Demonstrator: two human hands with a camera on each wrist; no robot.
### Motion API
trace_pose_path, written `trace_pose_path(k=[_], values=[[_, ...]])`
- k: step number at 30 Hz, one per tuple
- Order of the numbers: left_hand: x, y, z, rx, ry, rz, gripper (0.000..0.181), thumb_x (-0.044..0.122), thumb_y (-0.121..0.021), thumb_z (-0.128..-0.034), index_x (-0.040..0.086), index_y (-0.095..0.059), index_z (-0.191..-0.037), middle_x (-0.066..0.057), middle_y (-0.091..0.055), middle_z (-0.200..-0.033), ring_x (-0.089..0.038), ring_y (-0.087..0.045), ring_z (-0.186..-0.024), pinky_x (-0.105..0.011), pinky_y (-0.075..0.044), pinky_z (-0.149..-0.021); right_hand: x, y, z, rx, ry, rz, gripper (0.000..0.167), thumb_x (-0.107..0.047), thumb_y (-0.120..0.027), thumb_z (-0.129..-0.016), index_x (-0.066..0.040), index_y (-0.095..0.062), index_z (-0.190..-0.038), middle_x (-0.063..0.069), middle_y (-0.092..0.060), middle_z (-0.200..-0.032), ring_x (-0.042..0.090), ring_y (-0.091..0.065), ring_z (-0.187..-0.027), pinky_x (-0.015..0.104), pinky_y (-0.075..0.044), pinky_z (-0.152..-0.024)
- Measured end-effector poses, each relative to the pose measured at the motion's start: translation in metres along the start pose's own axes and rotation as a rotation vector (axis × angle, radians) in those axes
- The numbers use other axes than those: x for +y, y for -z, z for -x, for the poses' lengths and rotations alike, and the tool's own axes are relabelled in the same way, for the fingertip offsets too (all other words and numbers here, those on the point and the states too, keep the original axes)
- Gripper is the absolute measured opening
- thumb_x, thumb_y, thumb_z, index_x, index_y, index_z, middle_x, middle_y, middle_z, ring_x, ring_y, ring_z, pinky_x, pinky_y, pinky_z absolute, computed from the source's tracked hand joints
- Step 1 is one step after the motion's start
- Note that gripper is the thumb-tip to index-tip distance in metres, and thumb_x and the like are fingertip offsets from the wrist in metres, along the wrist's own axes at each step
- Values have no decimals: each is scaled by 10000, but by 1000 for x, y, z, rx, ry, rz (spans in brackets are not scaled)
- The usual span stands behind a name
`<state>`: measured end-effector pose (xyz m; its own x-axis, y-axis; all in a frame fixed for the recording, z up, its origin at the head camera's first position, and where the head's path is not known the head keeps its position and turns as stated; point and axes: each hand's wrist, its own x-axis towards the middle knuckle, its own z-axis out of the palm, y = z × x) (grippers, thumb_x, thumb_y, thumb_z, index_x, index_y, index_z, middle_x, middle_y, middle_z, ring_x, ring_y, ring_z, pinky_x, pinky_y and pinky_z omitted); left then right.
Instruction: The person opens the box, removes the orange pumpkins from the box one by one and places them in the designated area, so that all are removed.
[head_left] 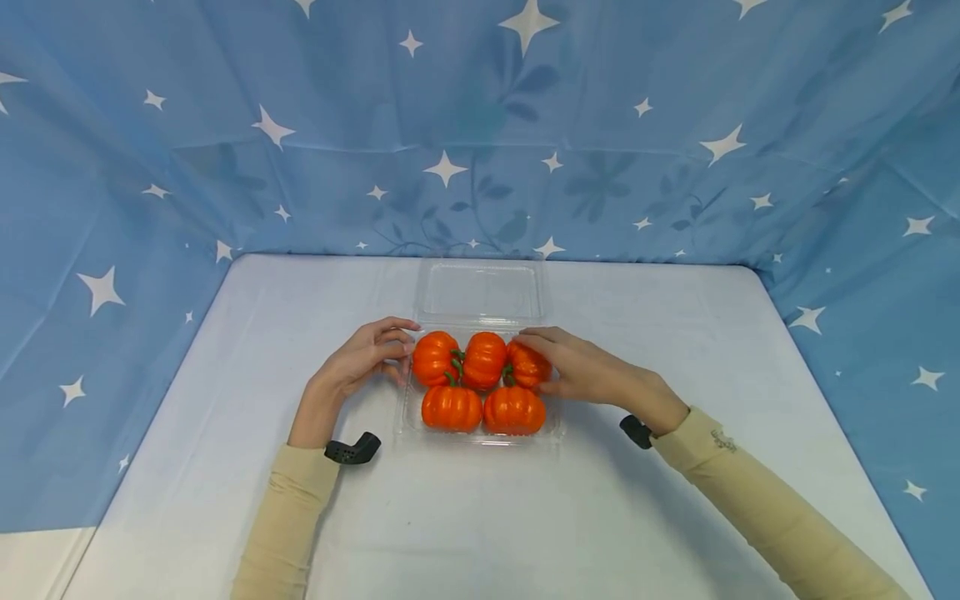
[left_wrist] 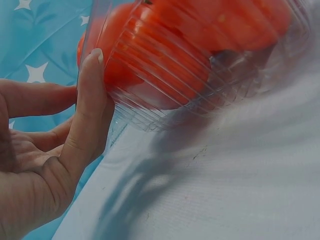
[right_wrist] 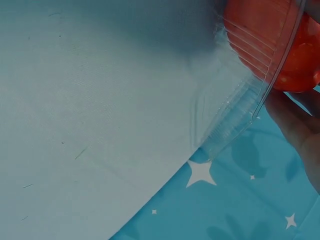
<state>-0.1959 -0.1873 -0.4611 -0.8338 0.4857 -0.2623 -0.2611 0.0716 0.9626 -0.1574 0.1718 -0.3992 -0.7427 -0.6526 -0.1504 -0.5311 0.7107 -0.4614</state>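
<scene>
Quite snugly, right fingers around one pumpkin inside the clear box, left fingers round the box's edge.

Arms inward, left grip in a pinch, right grip curved palm-down

Beige sleeves, small dark print; black wrist cameras.
</scene>
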Motion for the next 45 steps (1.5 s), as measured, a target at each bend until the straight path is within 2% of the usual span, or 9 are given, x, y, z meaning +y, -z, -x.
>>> trace_pose_path(k=[7, 13, 22, 27, 32, 36, 40, 45], values=[[-1, 1, 0, 3, 1, 0, 476, 53, -574, -1014, -45, -428, -1456, -106, -618, -920, -201, -637, -645, -332, -615, -595, -3, 0, 1, 24, 62, 92, 706, -108, -825, -865, 23, -499, -1477, 224, -516, -1489, 403, -520, -1352, 516, -521, -1067], [0, 0, 0, 9, 0, 11, 454, 24, -560, -1018, -39, -435, -1450, -100, -615, -983, -199, -632, -653, -329, -618, -591, -2, 2, 2, 36, 63, 74, 705, -114, -827, -858, 28, -511, -1472, 227, -520, -1494, 408, -520, -1359, 517, -518, -1069], [-1, 2, -1, 8, -19, 5, 460, 35, -560, -1022, -51, -430, -1455, -93, -621, -973, -194, -633, -663, -332, -612, -589, 1, 13, 7, 61, -6, -87, 733, -130, -819, -867, 2, -478, -1502, 229, -482, -1527, 425, -490, -1388, 537, -528, -1048], [-2, 4, 0, 13, -18, 0, 465, 48, -568, -1022, -42, -431, -1458, -92, -621, -990, -191, -631, -666, -324, -609, -591, 7, 15, 14, 107, -9, -114, 750, -142, -827, -859, 19, -473, -1501, 232, -492, -1508, 411, -528, -1355, 545, -513, -1066], [-2, 4, 1, 1, -19, 12, 465, 39, -556, -1026, -52, -417, -1460, -78, -626, -987, -185, -630, -666, -320, -613, -598, 14, 15, 21, 140, -6, -144, 747, -134, -838, -849, 22, -483, -1487, 205, -525, -1461, 375, -582, -1280, 537, -546, -1023], [-1, 4, 1, 2, -27, 28, 464, 38, -558, -1023, -54, -418, -1456, -79, -633, -958, -189, -633, -650, -321, -613, -591, 19, 14, 23, 180, 16, -212, 713, -111, -850, -841, 14, -504, -1451, 172, -568, -1416, 341, -604, -1240, 542, -548, -1017], [-2, 4, 1, 4, -25, 25, 463, 36, -557, -1023, -56, -419, -1456, -75, -633, -959, -187, -634, -649, -321, -613, -594, 26, 10, 27, 207, 11, -299, 692, -84, -846, -838, 10, -512, -1436, 167, -582, -1423, 345, -598, -1274, 545, -529, -1034], [-3, 4, 0, -5, -25, 23, 462, 36, -553, -1026, -54, -417, -1458, -81, -630, -976, -187, -637, -659, -325, -615, -598, 35, 6, 31, 232, -33, -393, 696, -65, -845, -834, -8, -509, -1440, 161, -568, -1450, 352, -584, -1318, 530, -519, -1039]])
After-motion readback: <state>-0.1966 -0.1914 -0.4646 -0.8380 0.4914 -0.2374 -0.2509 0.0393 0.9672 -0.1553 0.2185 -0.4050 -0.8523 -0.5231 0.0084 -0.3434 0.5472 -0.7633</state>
